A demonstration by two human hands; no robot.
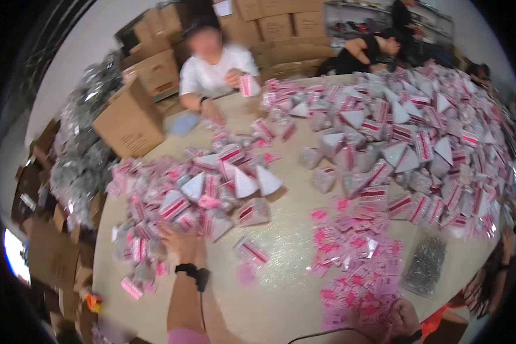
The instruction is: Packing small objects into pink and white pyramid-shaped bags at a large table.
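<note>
Clear bag (424, 265) on the bench (292, 292) is packed with small dark stuff, just right of the pink cards (356, 269). Left grip (179, 239) is at the edge of the pink-and-white packets (211, 188), right grip (405, 316) curled beside the cards; can't tell if either's clamped on anything.

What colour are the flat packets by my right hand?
The flat packets: mostly pink, best in head view.

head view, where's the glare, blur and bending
Head view: glare on the middle of the table, a glint among the pink packets; head view: the person in white blurred at the face; head view: table edge bowed, corners black.
</note>
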